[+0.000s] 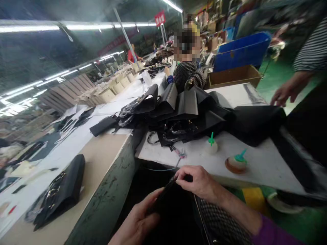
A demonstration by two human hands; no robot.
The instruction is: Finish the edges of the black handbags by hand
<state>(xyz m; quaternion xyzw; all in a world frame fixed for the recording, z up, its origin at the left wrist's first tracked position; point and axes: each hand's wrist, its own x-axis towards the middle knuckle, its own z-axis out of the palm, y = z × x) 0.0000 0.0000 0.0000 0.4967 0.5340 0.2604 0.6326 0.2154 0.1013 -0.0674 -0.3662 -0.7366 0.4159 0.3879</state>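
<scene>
Low in the middle, my left hand (pixel 140 216) is closed around the edge of a black bag piece (pixel 170 183), which lies over my lap. My right hand (pixel 195 180) pinches the same edge at its upper end, thumb and forefinger together. The dark lower part blends into shadow, so its full shape is hidden. Just beyond my hands, a tangle of pinkish and grey cord (pixel 181 153) rests on the white table (pixel 158 156). Two squat glue bottles with green nozzles stand to the right, one whitish (pixel 211 147) and one amber (pixel 235 165).
Black bags (pixel 186 105) with wrapped handles are heaped across the table. Another black bag (pixel 66 187) lies on the long bench at left. A co-worker's hand (pixel 288 90) hangs by the right end. Behind are a seated person (pixel 187 71), a blue bin (pixel 240 52) and a cardboard box (pixel 233 78).
</scene>
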